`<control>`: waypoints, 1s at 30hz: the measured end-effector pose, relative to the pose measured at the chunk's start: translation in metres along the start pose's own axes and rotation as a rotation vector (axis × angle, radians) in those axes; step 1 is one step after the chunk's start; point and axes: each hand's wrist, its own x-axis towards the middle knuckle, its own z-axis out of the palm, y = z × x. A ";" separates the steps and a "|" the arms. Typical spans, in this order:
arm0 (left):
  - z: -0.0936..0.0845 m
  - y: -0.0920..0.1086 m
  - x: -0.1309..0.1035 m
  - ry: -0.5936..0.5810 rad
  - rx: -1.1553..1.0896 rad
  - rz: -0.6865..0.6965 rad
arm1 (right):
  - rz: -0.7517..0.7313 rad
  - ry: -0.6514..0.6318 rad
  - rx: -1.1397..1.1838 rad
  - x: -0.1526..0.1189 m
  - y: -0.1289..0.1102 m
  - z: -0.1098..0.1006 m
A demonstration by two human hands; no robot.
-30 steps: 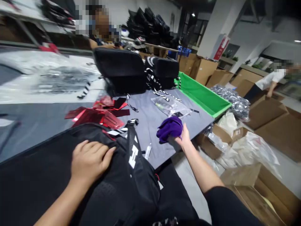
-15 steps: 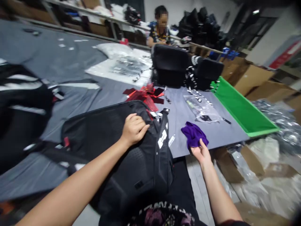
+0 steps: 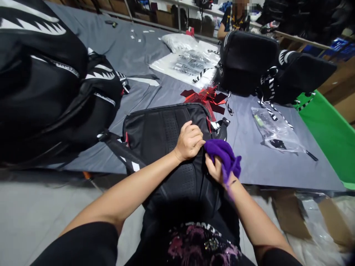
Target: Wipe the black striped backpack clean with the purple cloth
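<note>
A black backpack lies at the table's near edge, its padded back panel facing up and its lower part toward my body. My left hand is closed over the panel, thumb tip beside the purple cloth; what its fingers pinch is hidden. My right hand grips the purple cloth, which is bunched over its fingers and hangs down past the wrist. This hand is just right of my left one, over the backpack's right side. One backpack strap stretches out to the left.
Black bags with white teeth prints crowd the left. Red tags lie beyond the backpack. Two black bags stand farther back, near a clear plastic bag and a green bin. A person is across the table.
My right hand has brought the purple cloth left from over the table's edge to the backpack, near my left hand. The view has turned, so the surroundings sit farther right.
</note>
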 end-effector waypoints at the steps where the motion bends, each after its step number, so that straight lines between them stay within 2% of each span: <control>1: 0.000 0.001 -0.003 0.036 -0.003 0.002 | -0.033 -0.007 -0.003 0.003 0.006 0.009; 4: 0.003 0.002 -0.008 0.044 0.010 -0.012 | -0.086 0.048 -0.043 -0.006 0.028 0.021; 7: 0.009 0.000 -0.009 -0.006 0.031 -0.017 | -0.011 0.072 -0.136 -0.018 0.041 0.018; 9: 0.011 -0.002 -0.009 -0.013 0.034 -0.021 | 0.045 0.027 -0.163 -0.018 0.038 0.017; 11: 0.012 -0.003 -0.009 -0.005 0.033 -0.030 | 0.040 -0.022 -0.155 -0.012 0.032 0.019; 14: 0.011 -0.003 -0.009 -0.001 0.030 -0.012 | -0.070 -0.062 -0.155 -0.008 0.028 0.017; 17: 0.012 -0.002 -0.009 0.015 0.019 0.019 | -0.173 -0.062 -0.212 -0.019 0.036 0.010; 23: 0.015 -0.006 -0.011 0.016 0.018 -0.008 | -0.074 -0.203 -0.154 -0.042 0.048 0.013; 26: 0.015 -0.007 -0.012 0.010 0.015 0.002 | -0.082 -0.187 -0.128 -0.042 0.046 0.013; 30: 0.016 -0.007 -0.013 -0.065 0.005 -0.080 | -0.058 -0.220 -0.134 -0.036 0.043 0.014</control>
